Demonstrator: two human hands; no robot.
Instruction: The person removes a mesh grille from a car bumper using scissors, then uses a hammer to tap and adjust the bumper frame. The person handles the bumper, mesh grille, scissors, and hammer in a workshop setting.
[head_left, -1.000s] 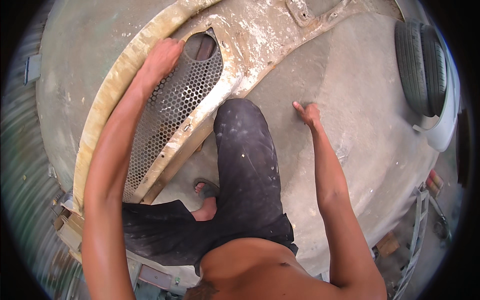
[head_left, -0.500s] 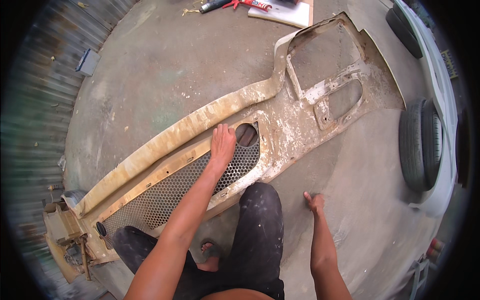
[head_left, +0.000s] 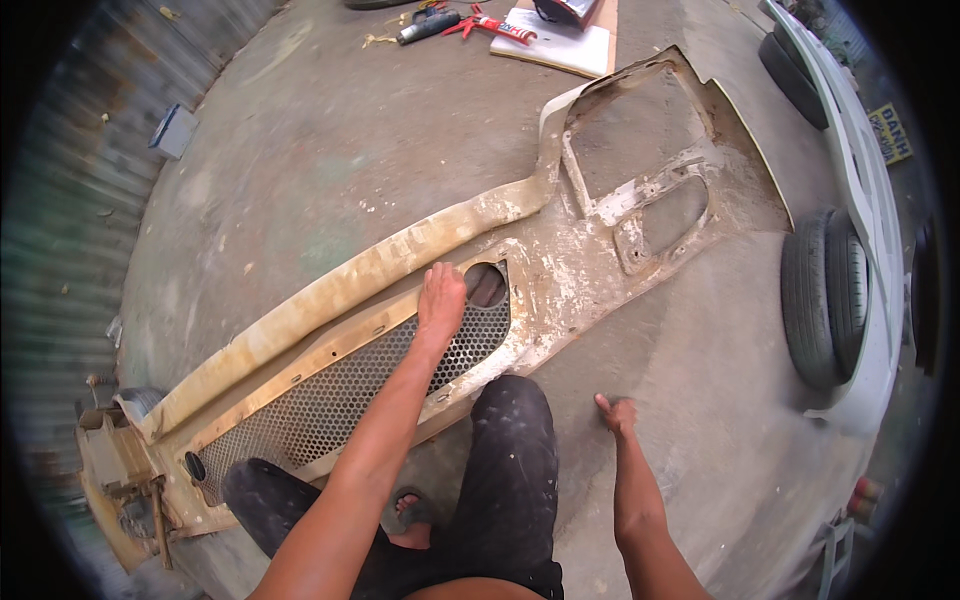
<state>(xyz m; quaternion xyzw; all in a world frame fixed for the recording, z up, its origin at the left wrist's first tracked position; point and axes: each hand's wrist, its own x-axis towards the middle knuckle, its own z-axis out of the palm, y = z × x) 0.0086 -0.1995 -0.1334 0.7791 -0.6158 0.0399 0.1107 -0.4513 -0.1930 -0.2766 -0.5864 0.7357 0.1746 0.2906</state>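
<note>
A large worn car bumper (head_left: 560, 250) with cream and flaking white paint lies across the floor before me, its inner side up. A dark honeycomb mesh grille (head_left: 350, 400) fills its left opening. My left hand (head_left: 441, 297) is closed over the tan strip along the mesh's upper edge, beside a round hole; its fingertips are partly hidden. My right hand (head_left: 617, 412) hangs above the floor right of my knee, apart from the bumper. It is empty, thumb stretched out; its other fingers are foreshortened and partly hidden.
A heat gun (head_left: 428, 24), a red caulking gun (head_left: 500, 27) and a white board (head_left: 560, 45) lie at the back. Stacked tyres (head_left: 825, 295) and a white bumper (head_left: 880, 300) stand right. A corrugated wall (head_left: 80, 180) and a small box (head_left: 173, 131) are left.
The view has shifted slightly, so the floor things sit lower and a little left. My left hand stays on the same strip; my right hand still hangs free.
</note>
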